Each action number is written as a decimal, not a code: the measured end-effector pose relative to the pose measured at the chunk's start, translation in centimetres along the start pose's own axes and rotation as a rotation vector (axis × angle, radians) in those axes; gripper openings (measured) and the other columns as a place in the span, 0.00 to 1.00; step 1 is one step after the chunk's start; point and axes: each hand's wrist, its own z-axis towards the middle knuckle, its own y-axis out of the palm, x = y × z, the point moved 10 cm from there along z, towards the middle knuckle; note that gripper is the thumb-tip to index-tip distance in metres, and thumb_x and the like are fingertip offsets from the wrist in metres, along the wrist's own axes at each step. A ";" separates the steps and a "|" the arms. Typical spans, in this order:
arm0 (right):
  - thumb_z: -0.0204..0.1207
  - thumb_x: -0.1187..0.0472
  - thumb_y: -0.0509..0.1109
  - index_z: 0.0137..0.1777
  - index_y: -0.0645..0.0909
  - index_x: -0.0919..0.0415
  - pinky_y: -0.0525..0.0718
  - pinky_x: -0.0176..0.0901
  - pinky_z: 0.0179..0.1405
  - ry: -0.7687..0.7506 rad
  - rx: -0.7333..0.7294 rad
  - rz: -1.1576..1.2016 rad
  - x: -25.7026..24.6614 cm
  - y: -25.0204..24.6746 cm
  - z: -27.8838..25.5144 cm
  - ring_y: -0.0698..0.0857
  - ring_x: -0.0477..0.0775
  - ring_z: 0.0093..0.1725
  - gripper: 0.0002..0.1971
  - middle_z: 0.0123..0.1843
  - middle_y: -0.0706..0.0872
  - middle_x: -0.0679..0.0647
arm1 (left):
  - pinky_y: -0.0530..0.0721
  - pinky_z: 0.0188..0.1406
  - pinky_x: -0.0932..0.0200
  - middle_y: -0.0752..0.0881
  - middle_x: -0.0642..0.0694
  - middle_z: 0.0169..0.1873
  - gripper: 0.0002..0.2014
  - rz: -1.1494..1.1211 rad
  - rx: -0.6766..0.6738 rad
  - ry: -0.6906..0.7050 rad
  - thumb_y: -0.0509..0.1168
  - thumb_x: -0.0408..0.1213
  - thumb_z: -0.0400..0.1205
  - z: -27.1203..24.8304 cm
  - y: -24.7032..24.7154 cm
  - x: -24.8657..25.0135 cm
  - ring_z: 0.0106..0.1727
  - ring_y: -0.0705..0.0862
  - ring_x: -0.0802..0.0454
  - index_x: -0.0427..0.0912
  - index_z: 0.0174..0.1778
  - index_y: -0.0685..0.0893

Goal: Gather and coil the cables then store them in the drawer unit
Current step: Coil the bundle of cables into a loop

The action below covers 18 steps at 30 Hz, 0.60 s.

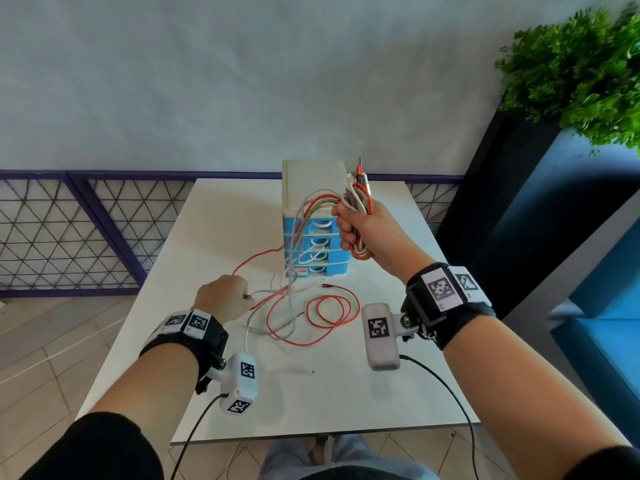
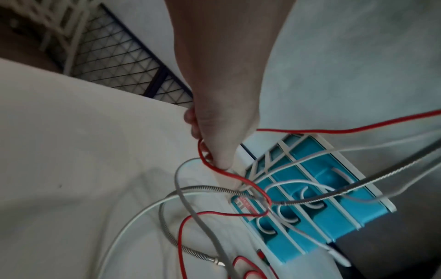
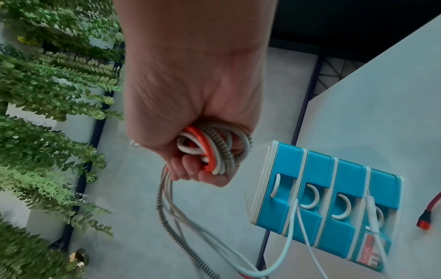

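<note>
right hand (image 1: 360,230) fist grips cable bundle (image 1: 360,209) | left hand (image 1: 221,299) pinches red cable (image 2: 214,168)

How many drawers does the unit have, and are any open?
4, stacked top to bottom in the drawer unit, all blue-fronted with white handles and all shut. Loose cables hang across the fronts, partly hiding the lower ones.

Head view: from above, facing forward and down over the table (image 1: 214,393). Wrist views: close along each hand. All three share the drawer unit (image 1: 313,188) (image 2: 317,217) (image 3: 334,198)
</note>
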 end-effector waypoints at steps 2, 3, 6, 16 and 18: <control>0.85 0.62 0.60 0.44 0.77 0.62 0.77 0.41 0.27 0.010 0.065 -0.057 0.5 -0.8 0.2 0.72 0.46 0.23 0.09 0.28 0.73 0.53 | 0.76 0.41 0.57 0.84 0.44 0.40 0.10 0.052 -0.023 -0.152 0.64 0.44 0.75 -0.3 -0.1 -1.9 0.40 0.81 0.42 0.40 0.40 0.80; 0.85 0.62 0.60 0.43 0.77 0.61 0.77 0.42 0.27 0.022 0.101 -0.086 0.8 -1.2 0.4 0.72 0.46 0.23 0.10 0.27 0.74 0.52 | 0.75 0.42 0.56 0.82 0.45 0.40 0.09 0.081 -0.033 -0.212 0.64 0.45 0.75 -0.5 -0.1 -2.8 0.40 0.80 0.43 0.41 0.41 0.79; 0.83 0.61 0.60 0.42 0.78 0.59 0.74 0.46 0.29 0.058 0.223 -0.124 1.5 -2.6 0.5 0.72 0.47 0.22 0.09 0.26 0.75 0.50 | 0.76 0.46 0.55 0.84 0.43 0.45 0.14 0.026 -0.071 -0.368 0.64 0.48 0.76 -1.1 0.1 -5.5 0.45 0.80 0.42 0.41 0.49 0.81; 0.84 0.62 0.60 0.41 0.78 0.60 0.78 0.40 0.26 0.069 0.132 -0.185 1.3 -1.2 0.8 0.72 0.46 0.21 0.10 0.28 0.74 0.52 | 0.82 0.39 0.54 0.82 0.48 0.23 0.17 -0.282 0.015 -0.268 0.63 0.46 0.79 -0.8 0.0 -5.1 0.33 0.84 0.43 0.40 0.28 0.82; 0.84 0.62 0.60 0.42 0.78 0.60 0.78 0.40 0.27 0.079 0.079 -0.226 1.6 -0.3 0.9 0.73 0.47 0.22 0.10 0.29 0.75 0.53 | 0.78 0.36 0.51 0.79 0.46 0.26 0.19 -0.450 0.223 -0.150 0.58 0.48 0.83 -0.6 -2.7 -2.9 0.37 0.81 0.39 0.41 0.29 0.75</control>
